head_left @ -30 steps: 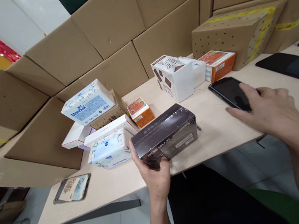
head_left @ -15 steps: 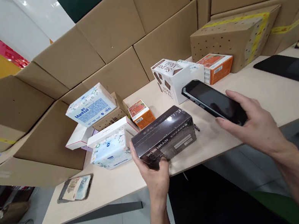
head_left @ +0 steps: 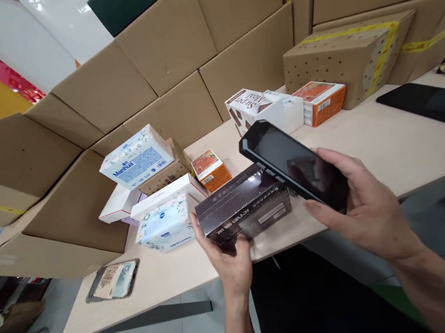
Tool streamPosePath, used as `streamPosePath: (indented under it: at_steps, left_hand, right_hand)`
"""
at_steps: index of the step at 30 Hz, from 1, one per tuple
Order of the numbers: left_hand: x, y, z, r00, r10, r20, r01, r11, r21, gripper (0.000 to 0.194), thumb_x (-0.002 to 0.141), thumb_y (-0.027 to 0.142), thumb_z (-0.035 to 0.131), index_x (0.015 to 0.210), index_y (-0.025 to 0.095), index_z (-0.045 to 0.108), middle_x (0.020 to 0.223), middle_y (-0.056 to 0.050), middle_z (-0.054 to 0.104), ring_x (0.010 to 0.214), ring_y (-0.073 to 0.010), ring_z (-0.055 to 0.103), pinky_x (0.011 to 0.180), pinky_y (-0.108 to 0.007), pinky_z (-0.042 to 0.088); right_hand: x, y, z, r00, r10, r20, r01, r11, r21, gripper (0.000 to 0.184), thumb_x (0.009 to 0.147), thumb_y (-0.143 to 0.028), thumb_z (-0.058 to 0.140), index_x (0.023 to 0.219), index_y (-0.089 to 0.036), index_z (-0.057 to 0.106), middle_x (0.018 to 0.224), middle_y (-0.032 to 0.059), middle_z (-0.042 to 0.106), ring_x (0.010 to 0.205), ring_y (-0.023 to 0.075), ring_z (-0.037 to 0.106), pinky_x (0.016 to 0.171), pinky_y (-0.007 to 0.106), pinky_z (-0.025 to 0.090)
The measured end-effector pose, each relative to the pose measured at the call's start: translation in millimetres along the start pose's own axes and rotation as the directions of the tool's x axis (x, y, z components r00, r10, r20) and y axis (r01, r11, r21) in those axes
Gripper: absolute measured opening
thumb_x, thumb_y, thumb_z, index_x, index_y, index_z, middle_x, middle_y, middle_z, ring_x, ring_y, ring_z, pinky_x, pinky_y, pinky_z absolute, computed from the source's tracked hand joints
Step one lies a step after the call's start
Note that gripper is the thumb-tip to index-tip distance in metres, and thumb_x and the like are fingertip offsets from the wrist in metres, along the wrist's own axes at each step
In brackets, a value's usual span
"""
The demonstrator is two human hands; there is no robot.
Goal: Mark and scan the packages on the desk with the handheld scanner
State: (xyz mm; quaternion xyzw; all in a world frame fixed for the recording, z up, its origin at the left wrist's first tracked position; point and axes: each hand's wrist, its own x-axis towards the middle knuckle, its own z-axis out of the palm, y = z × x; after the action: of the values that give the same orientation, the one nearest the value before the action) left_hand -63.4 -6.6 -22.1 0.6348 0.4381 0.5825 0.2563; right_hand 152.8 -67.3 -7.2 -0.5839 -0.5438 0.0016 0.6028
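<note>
My left hand (head_left: 230, 257) is wrapped round the left end of a dark, film-wrapped box (head_left: 238, 204) at the table's front edge, thumb on its near face. In my right hand (head_left: 362, 205) is a black smartphone-like device (head_left: 295, 162) with a thick case, its dark screen facing me. The device is tilted, and its far end covers the dark box's right upper part in this view. Just left of the dark box is a blue-and-white tissue pack (head_left: 167, 225). Behind it sits a small orange box (head_left: 211, 169). A white box with brown lettering (head_left: 253, 108) is partly hidden by the device.
Another tissue pack (head_left: 137, 157) lies on a brown carton (head_left: 168, 176). A second orange box (head_left: 320, 100) is at the back right, beside a taped carton (head_left: 350, 60). A black flat slab (head_left: 437, 102) lies far right; banknotes (head_left: 115, 280) rest on the left front corner.
My right hand has brought the black device left, so it now overlaps the dark box in view. My left hand and the dark box have barely moved.
</note>
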Motion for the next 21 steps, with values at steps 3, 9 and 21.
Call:
streamPosePath:
  at_steps: [3,9,21]
  left_hand:
    - [1,0,-1.3,0.969,0.238,-0.071,-0.227,0.965,0.131,0.093,0.083,0.023,0.066,0.161,0.029,0.015,0.161,-0.013,0.032,0.149,-0.0287,0.035,0.122,-0.045,0.033]
    - [7,34,-4.6,0.743,0.669,0.007,-0.597,0.66,0.456,0.068,0.083,0.019,0.065,0.148,0.025,0.048,0.152,-0.013,0.042,0.148,-0.0366,0.033,0.121,-0.06,0.027]
    - [8,53,9.2,0.872,0.46,0.165,-0.479,0.737,0.477,0.057,0.095,0.024,0.053,0.151,0.018,0.042,0.143,-0.016,0.057,0.136,-0.0287,0.048,0.124,-0.053,0.017]
  right_hand:
    - [4,-11,4,0.994,-0.105,0.015,0.105,0.994,0.01,0.08,0.081,-0.03,0.075,0.153,-0.033,0.039,0.148,0.01,0.052,0.135,0.032,0.051,0.113,0.055,0.045]
    - [7,-34,14,0.953,-0.304,-0.013,0.3,0.947,-0.117,0.074,0.081,-0.027,0.074,0.148,-0.02,0.045,0.14,0.02,0.055,0.13,0.0355,0.053,0.106,0.058,0.048]
    - [8,-46,20,0.925,-0.378,0.037,0.374,0.893,-0.251,0.067,0.083,-0.027,0.071,0.144,-0.015,0.045,0.136,0.0234,0.056,0.128,0.0382,0.055,0.103,0.06,0.048]
